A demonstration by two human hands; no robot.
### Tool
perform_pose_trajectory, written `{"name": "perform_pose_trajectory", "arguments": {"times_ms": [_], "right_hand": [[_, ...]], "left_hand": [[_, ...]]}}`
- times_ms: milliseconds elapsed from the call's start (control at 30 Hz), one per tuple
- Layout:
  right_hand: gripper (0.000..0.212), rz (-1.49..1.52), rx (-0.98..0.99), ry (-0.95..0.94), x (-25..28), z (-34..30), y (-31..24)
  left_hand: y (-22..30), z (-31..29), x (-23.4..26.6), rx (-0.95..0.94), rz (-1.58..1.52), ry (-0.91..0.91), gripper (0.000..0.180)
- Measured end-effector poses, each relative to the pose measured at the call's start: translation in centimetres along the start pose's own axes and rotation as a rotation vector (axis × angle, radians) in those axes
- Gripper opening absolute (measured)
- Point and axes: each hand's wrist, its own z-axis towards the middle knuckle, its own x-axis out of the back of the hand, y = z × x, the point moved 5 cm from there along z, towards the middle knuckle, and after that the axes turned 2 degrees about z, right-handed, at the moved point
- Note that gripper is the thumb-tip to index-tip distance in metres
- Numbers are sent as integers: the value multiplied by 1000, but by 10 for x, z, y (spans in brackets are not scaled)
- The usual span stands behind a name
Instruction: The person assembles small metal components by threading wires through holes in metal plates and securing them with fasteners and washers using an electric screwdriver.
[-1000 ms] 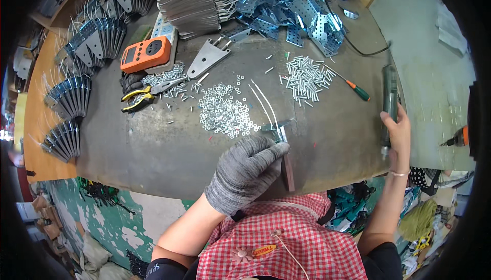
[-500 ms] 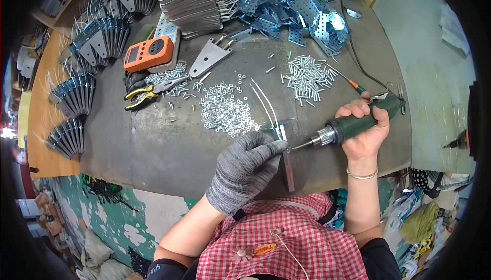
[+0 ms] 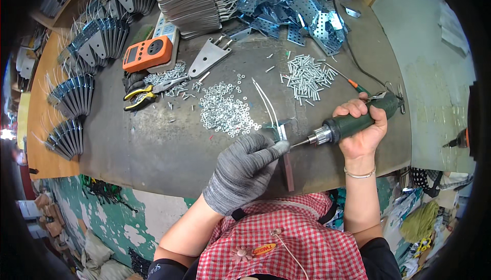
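My left hand [image 3: 240, 170], in a grey knit glove, pinches a flat part [image 3: 288, 175] that stands on edge near the front of the bench. Two white wires [image 3: 267, 101] run from its far end. In my bare right hand [image 3: 364, 139] is a green electric screwdriver [image 3: 353, 125], lying level with its bit pointing left. The bit's tip meets the part beside my left fingertips; my glove hides whatever it touches there. Beyond my left hand lies a heap of small nuts [image 3: 225, 109]. Loose screws [image 3: 308, 77] are piled past the screwdriver.
Yellow-handled pliers [image 3: 153, 92], an orange meter [image 3: 147, 54] and a grey triangular plate [image 3: 209, 57] lie left of centre. Blue perforated plates [image 3: 302, 12] heap up at the back beside stacked grey plates [image 3: 184, 4]. A cord [image 3: 353, 50] trails right of the screws, near a thin screwdriver [image 3: 353, 83].
The electric screwdriver has shifted slightly left, and its bit now shows shorter against the part. My left hand has barely moved and keeps its pinch.
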Motion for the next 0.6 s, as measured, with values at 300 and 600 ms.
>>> {"name": "perform_pose_trajectory", "arguments": {"times_ms": [300,600], "right_hand": [[26,-6,11,-23,-1,-1,3],[29,30,39,-79,2,0,3]], "left_hand": [[18,0,-6,-229,274,65,23],[18,-6,-17,-319,472,24,23]]}}
